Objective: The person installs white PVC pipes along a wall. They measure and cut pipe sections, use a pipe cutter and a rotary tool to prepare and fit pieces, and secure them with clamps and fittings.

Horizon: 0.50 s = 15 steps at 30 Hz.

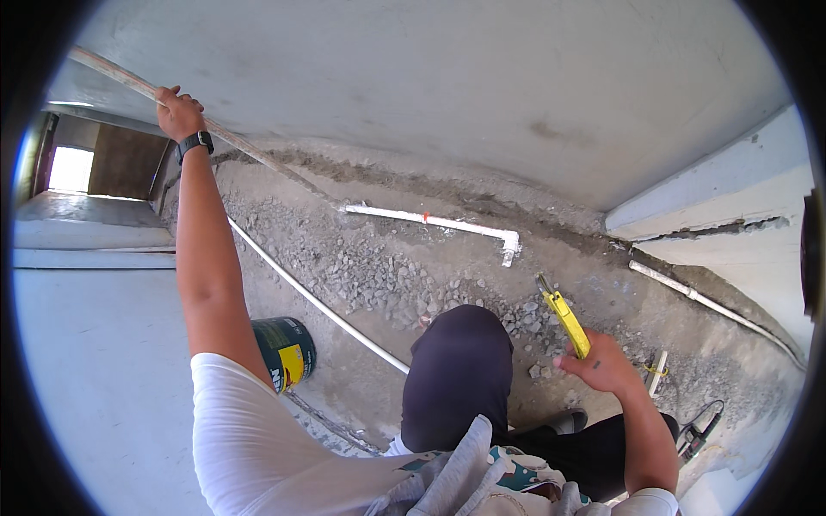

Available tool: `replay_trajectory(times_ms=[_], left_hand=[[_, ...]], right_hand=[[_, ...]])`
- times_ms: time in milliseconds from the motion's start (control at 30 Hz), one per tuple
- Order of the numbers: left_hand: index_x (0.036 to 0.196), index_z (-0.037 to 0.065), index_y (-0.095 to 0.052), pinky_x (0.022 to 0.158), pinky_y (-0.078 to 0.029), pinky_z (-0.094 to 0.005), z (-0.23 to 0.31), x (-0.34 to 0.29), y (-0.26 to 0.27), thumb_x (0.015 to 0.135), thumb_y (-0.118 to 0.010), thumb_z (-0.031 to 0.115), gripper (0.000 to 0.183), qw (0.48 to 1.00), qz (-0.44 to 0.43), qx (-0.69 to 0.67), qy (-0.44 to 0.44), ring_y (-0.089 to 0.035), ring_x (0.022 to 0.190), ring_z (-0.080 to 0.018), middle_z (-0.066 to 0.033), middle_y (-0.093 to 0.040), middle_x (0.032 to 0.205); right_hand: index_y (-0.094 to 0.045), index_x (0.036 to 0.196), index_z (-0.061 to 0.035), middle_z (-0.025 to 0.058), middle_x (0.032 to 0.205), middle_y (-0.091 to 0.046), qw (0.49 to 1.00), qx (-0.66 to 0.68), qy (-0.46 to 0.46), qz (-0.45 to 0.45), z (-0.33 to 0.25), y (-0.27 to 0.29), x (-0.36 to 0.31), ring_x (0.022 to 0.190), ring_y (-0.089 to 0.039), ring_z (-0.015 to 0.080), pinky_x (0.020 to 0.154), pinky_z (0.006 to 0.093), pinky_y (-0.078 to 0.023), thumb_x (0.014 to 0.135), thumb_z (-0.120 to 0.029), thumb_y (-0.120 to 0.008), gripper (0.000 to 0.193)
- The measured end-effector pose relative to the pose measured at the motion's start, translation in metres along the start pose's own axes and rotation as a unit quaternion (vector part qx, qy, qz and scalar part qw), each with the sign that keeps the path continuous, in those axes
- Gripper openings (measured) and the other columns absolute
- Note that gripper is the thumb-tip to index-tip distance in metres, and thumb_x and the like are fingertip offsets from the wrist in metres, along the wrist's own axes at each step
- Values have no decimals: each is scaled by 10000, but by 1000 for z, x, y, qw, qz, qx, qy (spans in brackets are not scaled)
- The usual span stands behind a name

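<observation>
Head view: smooth grey wall (430, 77), faintly stained, over a gritty, uneven floor (284, 185). Angular grey rubble (370, 275) is strewn across the middle. Long straight pole (258, 153), dull and grime-streaked, slants along the wall; left hand (179, 114) is clamped around its upper part. Its lower end meets or nears the smooth white elbow pipe (387, 213) on the floor; can't tell if joined. Slim, slightly curved white tube (301, 288) crosses left of the knee. Rounded dark-green bucket (274, 337) beside it. Right hand (600, 363) is closed on a narrow yellow tool (564, 320), dark tip angled up-left, near the pipe's elbow.
</observation>
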<state>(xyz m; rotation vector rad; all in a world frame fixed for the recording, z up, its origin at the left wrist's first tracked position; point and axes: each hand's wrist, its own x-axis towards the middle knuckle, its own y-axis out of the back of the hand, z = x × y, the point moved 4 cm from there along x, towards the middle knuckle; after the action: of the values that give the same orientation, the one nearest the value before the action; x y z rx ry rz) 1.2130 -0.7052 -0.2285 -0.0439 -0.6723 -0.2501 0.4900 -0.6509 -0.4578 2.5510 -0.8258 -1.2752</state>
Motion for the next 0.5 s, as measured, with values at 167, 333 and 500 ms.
replay_trajectory(times_ms=[167, 333, 500], left_hand=[[1150, -99, -526, 600, -536, -346, -3, 1, 11, 889, -655, 497, 664, 997, 66, 6, 28, -640, 639, -224, -172, -643, 865], [1321, -109, -449, 863, -530, -412, -4, 5, 34, 754, -755, 602, 960, 984, 109, 141, 23, -648, 960, -334, -249, -619, 1104], [1295, -115, -486, 979, -464, -451, -8, -2, 61, 710, -751, 685, 1026, 946, 184, 256, -75, -568, 1115, -389, -285, -578, 1199]], right_hand=[[-642, 950, 2, 184, 819, -670, 999, 29, -26, 6, 10, 7, -2, 795, -671, 336, 734, 408, -513, 755, -425, -810, 499], [-638, 949, 6, 187, 818, -666, 999, 45, -11, 24, 15, 17, -2, 790, -662, 359, 735, 423, -508, 770, -450, -790, 513], [-620, 986, 5, 213, 849, -673, 999, -41, 4, 32, 19, 24, -7, 831, -665, 385, 744, 451, -505, 818, -434, -735, 484]])
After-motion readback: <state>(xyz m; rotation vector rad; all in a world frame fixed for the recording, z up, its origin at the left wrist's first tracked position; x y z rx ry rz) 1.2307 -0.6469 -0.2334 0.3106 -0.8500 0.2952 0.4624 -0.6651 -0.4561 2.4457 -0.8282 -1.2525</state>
